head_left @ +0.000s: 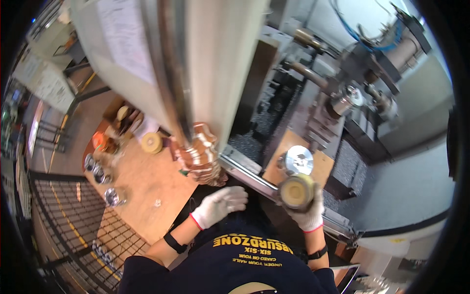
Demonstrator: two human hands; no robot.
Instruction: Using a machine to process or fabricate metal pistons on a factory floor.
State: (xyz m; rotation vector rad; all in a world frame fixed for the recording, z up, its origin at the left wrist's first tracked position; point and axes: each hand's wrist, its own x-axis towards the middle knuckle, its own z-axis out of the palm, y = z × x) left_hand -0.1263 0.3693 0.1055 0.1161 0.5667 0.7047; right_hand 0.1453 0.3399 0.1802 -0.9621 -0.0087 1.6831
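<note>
My right hand (307,211), in a white glove with a red cuff, grips a round metal part with a yellowish face (296,192) from below and the side. Just beyond it, a shiny machined metal part with a flat round face (299,160) sits on a wooden board (276,169) inside the machine; I cannot tell whether the two touch. My left hand (223,205), gloved the same way, is held in front of my body with its fingers stretched out and holds nothing. Close beyond its fingertips hangs a brown and white patterned cloth (199,157).
A machine clamp holds another shiny metal part (348,100) farther back. The metal door sill (249,175) borders the opening. On the wooden table (152,188) to the left are several shiny metal parts (112,197), a yellowish disc (152,142) and an orange object (100,141).
</note>
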